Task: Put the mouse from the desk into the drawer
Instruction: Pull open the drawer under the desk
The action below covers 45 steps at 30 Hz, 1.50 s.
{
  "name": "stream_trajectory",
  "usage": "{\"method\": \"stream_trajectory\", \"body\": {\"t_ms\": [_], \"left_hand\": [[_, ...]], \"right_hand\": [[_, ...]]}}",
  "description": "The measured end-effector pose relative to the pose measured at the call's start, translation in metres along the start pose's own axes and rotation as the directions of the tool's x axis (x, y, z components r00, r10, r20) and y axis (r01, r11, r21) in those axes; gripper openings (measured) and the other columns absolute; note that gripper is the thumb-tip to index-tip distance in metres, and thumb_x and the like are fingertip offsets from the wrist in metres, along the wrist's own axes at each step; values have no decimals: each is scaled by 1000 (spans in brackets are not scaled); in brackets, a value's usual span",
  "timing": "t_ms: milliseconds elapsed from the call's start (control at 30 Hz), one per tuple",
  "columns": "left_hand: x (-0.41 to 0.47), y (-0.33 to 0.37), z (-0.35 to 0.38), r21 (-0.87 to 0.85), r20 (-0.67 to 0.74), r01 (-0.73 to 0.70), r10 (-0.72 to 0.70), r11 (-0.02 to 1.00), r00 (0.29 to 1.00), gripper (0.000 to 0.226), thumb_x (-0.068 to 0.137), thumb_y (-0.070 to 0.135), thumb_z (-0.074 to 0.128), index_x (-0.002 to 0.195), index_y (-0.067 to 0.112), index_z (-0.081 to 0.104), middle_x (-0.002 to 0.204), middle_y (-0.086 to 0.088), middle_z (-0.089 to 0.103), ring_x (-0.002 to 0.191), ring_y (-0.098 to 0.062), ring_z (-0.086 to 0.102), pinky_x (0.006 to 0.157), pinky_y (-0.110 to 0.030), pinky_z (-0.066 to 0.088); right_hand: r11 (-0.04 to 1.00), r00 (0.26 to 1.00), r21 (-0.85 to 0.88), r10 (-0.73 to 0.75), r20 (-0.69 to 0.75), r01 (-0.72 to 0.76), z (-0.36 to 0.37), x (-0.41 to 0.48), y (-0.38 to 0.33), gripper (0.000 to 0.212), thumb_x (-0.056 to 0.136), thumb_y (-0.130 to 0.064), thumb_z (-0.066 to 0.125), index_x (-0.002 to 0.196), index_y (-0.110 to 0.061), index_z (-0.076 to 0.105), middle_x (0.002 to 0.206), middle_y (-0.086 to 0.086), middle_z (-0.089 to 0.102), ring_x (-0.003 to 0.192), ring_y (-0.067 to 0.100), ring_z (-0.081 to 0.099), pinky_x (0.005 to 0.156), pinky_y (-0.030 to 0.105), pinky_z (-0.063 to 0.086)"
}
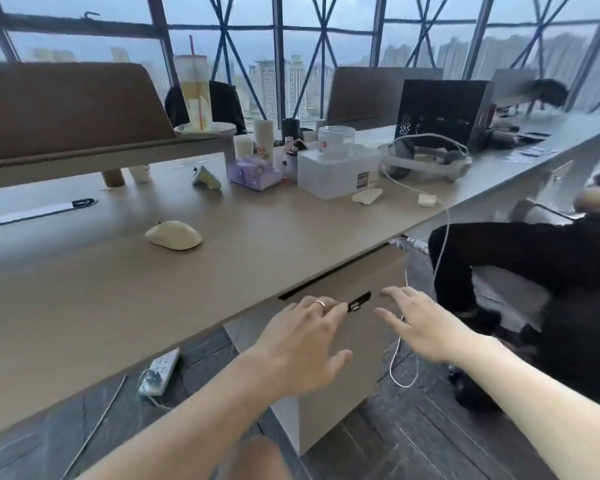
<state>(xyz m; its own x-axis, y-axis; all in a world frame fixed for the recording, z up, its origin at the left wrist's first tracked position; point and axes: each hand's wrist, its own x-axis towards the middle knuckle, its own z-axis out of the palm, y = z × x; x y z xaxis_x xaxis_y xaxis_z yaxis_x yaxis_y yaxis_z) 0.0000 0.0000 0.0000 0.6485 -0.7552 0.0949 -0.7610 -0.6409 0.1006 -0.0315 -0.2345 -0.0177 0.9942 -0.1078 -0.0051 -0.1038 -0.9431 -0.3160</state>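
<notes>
A cream computer mouse (174, 234) lies on the long beige desk (84, 289), left of centre and well back from the front edge. Under the desk edge sits a beige drawer unit (364, 271), its drawer closed, with a small dark handle (358, 301) on the front. My left hand (305, 344) wears a ring and hovers with fingers spread; its fingertips are right at the handle. My right hand (420, 323) is spread open just right of the handle and holds nothing.
A person in black (534, 268) sits close on the right. On the desk stand a white storage box (336, 171), a tissue pack (253, 174), cups and a headset (430, 157). A white cable (442, 237) hangs off the desk edge. A power strip (160, 372) lies on the floor.
</notes>
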Motion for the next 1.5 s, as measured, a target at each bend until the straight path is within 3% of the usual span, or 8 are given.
{"method": "stream_trajectory", "body": {"t_ms": [167, 300, 433, 533, 633, 867, 1200, 1500], "left_hand": [[19, -14, 41, -12, 36, 225, -225, 974, 974, 80, 97, 51, 49, 158, 10, 16, 163, -8, 24, 149, -25, 20, 119, -40, 27], [24, -18, 68, -43, 11, 311, -311, 949, 950, 80, 100, 47, 45, 159, 9, 7, 167, -6, 12, 152, -23, 8, 123, -39, 21], [25, -18, 82, -67, -40, 340, -343, 938, 938, 79, 99, 45, 47, 159, 12, 7, 168, -1, 12, 152, -19, 7, 120, -37, 26], [26, -23, 85, -48, -53, 337, -339, 940, 939, 77, 100, 41, 44, 160, 14, 6, 168, 0, 11, 152, -19, 9, 119, -37, 27], [28, -24, 85, 13, -49, 318, -317, 948, 947, 72, 101, 33, 41, 160, 11, 5, 168, -4, 13, 151, -21, 11, 120, -38, 26], [28, -26, 76, 38, -87, 298, -294, 954, 952, 62, 105, 35, 34, 159, 13, 15, 165, -1, 23, 147, -21, 21, 115, -36, 32], [34, -24, 66, -35, -88, 319, -321, 947, 943, 70, 98, 55, 43, 153, 14, 34, 156, -2, 40, 143, -20, 29, 112, -38, 36], [32, -8, 59, 40, 28, 376, -377, 926, 926, 110, 78, 80, 53, 158, 12, 20, 164, -4, 28, 148, -23, 23, 114, -46, 31]], "right_hand": [[958, 987, 236, 156, 40, -161, 53, 22, 8, 32, 95, -47, 45, 110, -22, 59, 105, 2, 67, 100, 24, 65, 86, 40, 51], [812, 942, 485, 322, 88, -323, 79, 57, 7, 26, 94, -43, 55, 104, -19, 59, 104, 8, 70, 97, 29, 67, 78, 34, 51], [554, 876, 702, 430, 221, -449, 126, 109, 26, 27, 81, -49, 59, 85, -23, 56, 103, 18, 73, 91, 37, 71, 82, 51, 58], [212, 797, 844, 499, 340, -492, 124, 125, 9, 19, 100, -21, 50, 87, -9, 47, 81, 21, 60, 62, 27, 56, 58, 32, 46], [99, 772, 859, 498, 394, -502, 127, 131, 5, 16, 104, -13, 39, 90, -8, 44, 71, 15, 52, 54, 22, 47, 47, 27, 44], [57, 811, 917, 490, 320, -396, 119, 114, -2, 11, 102, -8, 41, 95, -7, 48, 68, 11, 50, 53, 22, 45, 36, 19, 46], [-24, 789, 951, 551, 271, -309, 113, 36, 20, 22, 102, -7, 38, 88, -7, 55, 71, 12, 54, 59, 23, 51, 96, 62, 50], [-35, 774, 956, 579, 257, -292, 103, -41, 54, 21, 102, -9, 39, 93, -4, 57, 72, 12, 55, 62, 25, 56, 78, 52, 59]]}}
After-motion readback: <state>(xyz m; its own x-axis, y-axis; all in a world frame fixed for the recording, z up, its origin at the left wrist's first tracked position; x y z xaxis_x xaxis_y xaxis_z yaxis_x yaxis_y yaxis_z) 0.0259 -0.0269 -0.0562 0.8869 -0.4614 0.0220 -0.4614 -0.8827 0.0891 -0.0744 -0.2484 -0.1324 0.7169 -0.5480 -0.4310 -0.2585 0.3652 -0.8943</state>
